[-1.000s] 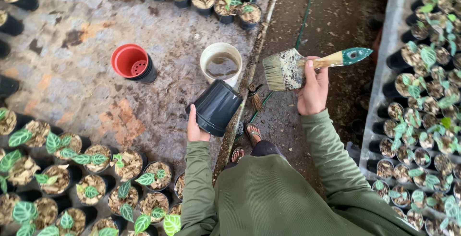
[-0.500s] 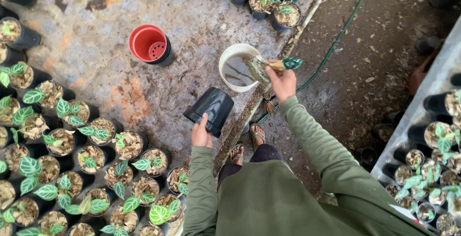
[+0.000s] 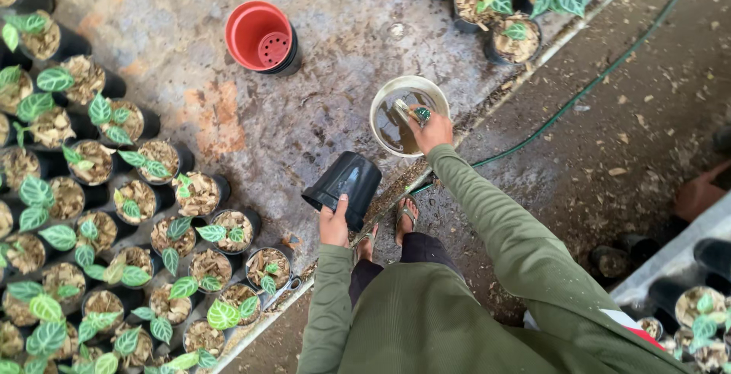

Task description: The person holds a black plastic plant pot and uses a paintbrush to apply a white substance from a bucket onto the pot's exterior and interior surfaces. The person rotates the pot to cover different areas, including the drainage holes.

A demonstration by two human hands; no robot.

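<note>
The left hand (image 3: 333, 225) grips the rim of an empty black plastic pot (image 3: 344, 180), fingers mostly hidden behind it, thumb on top; the pot is tilted above the stained concrete floor (image 3: 335, 46). At about two o'clock from it, the right hand (image 3: 431, 132) closes on a green-tipped brush handle (image 3: 421, 114) over a white bucket (image 3: 381, 98) of murky water. The bristles seem submerged and are hard to make out. A red pot (image 3: 259, 35) sits at eleven o'clock. Potted seedlings (image 3: 137, 199) are cut off at the left edge.

a plant nursery: rows of potted seedlings (image 3: 114, 214) on concrete, a green hose (image 3: 594, 84) across dirt.
</note>
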